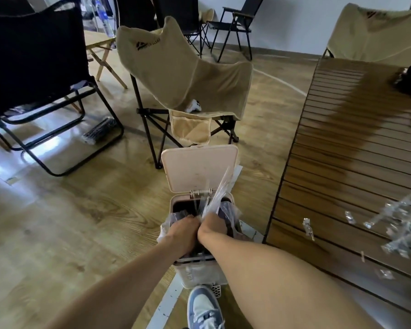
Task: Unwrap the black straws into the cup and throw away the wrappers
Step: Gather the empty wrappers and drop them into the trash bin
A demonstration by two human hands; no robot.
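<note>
presently, entries run left to right.

left hand [184,227]: over the open mouth of the bin, fingers curled down into the bundle of wrappers; it seems to grip the lower end, though the fingertips are hidden.

wrappers [217,194]: thin clear plastic sleeves, crinkled and glossy, bunched at the hands and fanning out stiffly toward 1 o'clock. the long axis rises from the fingers up past the hinge, so the free ends stand above the rim while the gripped ends sit at the opening. the coming move, as judged, turns on this: the sheaf must tip down toward 6 o'clock or be pushed in before the fingers let go, or the springy ends may catch on the lid.

right hand [211,225]: touching the left hand at its 3 o'clock, fingers clenched round the same bundle; both hands equally near.

bin [199,273]: small pale pink plastic box, smooth-walled, dark liner inside with its film spilling over the rim.

lid [198,168]: flat, rounded corners, hinged upright at 12 o'clock of the opening.

desk [356,143]: dark slatted wood at 3 o'clock of the bin.

loose wrappers [400,224]: more clear sleeves and torn scraps scattered on the desk, well apart from the hands. no cup or straws can be made out.
</note>
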